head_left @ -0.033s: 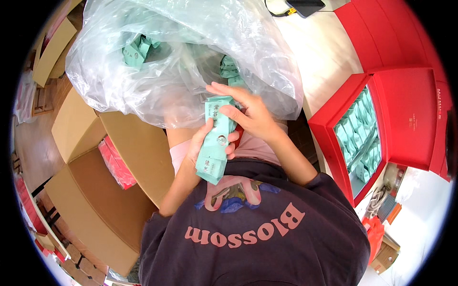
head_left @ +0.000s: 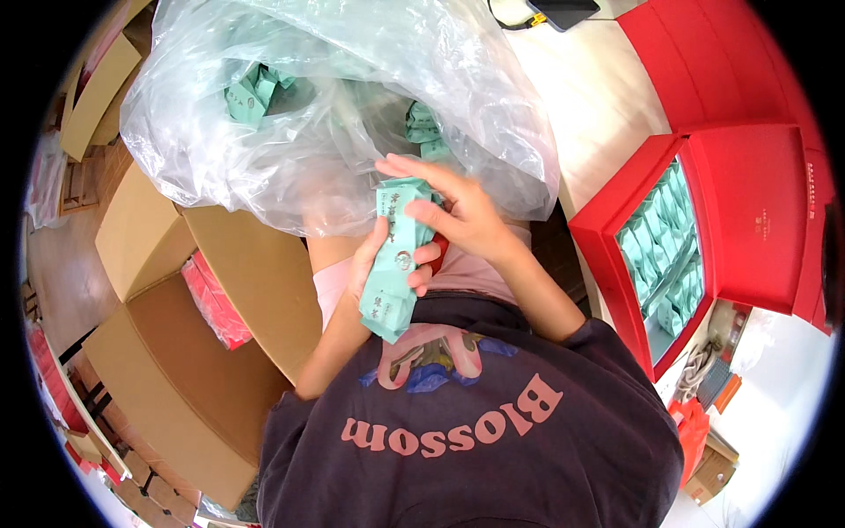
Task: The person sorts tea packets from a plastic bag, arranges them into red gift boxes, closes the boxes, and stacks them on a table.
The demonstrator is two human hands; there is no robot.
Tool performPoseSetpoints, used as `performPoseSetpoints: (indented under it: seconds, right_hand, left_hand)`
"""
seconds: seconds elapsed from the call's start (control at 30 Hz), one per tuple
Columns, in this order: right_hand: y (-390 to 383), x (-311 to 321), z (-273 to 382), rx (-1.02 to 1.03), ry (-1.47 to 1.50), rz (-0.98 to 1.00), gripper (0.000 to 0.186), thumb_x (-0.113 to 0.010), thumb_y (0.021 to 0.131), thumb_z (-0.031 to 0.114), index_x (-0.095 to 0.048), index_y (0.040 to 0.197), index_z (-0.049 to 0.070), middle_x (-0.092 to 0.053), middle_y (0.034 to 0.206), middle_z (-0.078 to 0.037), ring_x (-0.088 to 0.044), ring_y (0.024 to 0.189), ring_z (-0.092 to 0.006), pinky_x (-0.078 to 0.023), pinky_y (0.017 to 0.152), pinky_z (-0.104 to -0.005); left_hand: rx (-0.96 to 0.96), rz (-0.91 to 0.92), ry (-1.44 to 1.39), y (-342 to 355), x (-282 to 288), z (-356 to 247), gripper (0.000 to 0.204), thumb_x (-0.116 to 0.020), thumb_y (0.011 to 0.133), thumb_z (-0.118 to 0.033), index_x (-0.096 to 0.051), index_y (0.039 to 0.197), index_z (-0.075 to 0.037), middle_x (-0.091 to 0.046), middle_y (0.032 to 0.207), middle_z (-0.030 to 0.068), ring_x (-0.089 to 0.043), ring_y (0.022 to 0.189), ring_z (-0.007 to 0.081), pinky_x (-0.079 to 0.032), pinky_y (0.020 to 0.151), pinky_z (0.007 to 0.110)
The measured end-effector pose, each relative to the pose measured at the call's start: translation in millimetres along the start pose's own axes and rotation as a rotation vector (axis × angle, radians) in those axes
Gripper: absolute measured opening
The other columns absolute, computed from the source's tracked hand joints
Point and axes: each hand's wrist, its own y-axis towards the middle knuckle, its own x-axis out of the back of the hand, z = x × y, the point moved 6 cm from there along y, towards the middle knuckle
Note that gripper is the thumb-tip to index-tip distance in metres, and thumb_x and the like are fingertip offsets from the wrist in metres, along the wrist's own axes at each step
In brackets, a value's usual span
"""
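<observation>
Over my lap, my left hand (head_left: 365, 260) wraps round a pale green sachet (head_left: 400, 233), its fingertips curling over the right side. This sachet is long and printed, and its lower end hangs towards my shirt. Another green edge shows behind its top, so there may be more than one in the grip. My right hand (head_left: 466, 211) is at the upper end, thumb pressed on the front and fingers reaching across the top. Just beyond my hands lies a large clear plastic bag (head_left: 493, 114) with green sachets (head_left: 251, 97) inside.
To the right, an open red box (head_left: 607, 220) holds rows of green sachets (head_left: 660, 238). An open cardboard box (head_left: 185, 370) with red plastic-wrapped packs (head_left: 216, 299) stands at the left. A phone (head_left: 565, 12) and cable lie on the pale table (head_left: 598, 97).
The sachet in my hands has turned and shifted very slightly to the left. My right fingers have moved a touch left at its top.
</observation>
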Motion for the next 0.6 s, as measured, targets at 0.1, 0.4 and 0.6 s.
performPoseSetpoints:
  seconds: [0.1, 0.4, 0.6]
  right_hand:
    - [-1.2, -6.0, 9.0, 0.075, -0.067, 0.026, 0.046, -0.065, 0.085, 0.015, -0.054, 0.128, 0.004, -0.058, 0.128, -0.01, -0.055, 0.116, -0.0269, -0.042, 0.098, -0.0355]
    - [-4.7, -4.9, 7.7, 0.001, 0.0, -0.079, 0.037, -0.041, 0.101, 0.02, -0.048, 0.133, 0.003, -0.068, 0.111, -0.01, -0.06, 0.106, -0.0173, -0.04, 0.099, -0.0308]
    - [-5.9, 8.7, 13.4, 0.099, -0.366, -0.056, 0.054, -0.067, 0.082, 0.025, -0.052, 0.13, 0.007, -0.058, 0.128, -0.008, -0.052, 0.116, -0.0258, -0.036, 0.101, -0.0392]
  left_hand:
    - [0.113, 0.251, -0.237, 1.1, -3.8, 5.8, 0.059, -0.037, 0.091, -0.065, -0.049, 0.12, -0.015, -0.05, 0.08, 0.004, -0.053, 0.057, 0.0169, -0.049, 0.05, 0.031]
    - [0.081, 0.198, -0.076, 4.6, -3.7, 7.5, 0.06, -0.044, 0.09, -0.061, -0.046, 0.124, -0.012, -0.05, 0.076, 0.0037, -0.053, 0.057, 0.0162, -0.044, 0.047, 0.027]
    - [-0.101, -0.46, 0.785, -7.9, -10.7, -18.8, 0.044, -0.067, 0.08, -0.016, -0.049, 0.117, -0.002, -0.064, 0.093, 0.0121, -0.065, 0.085, 0.0215, -0.056, 0.067, 0.034]
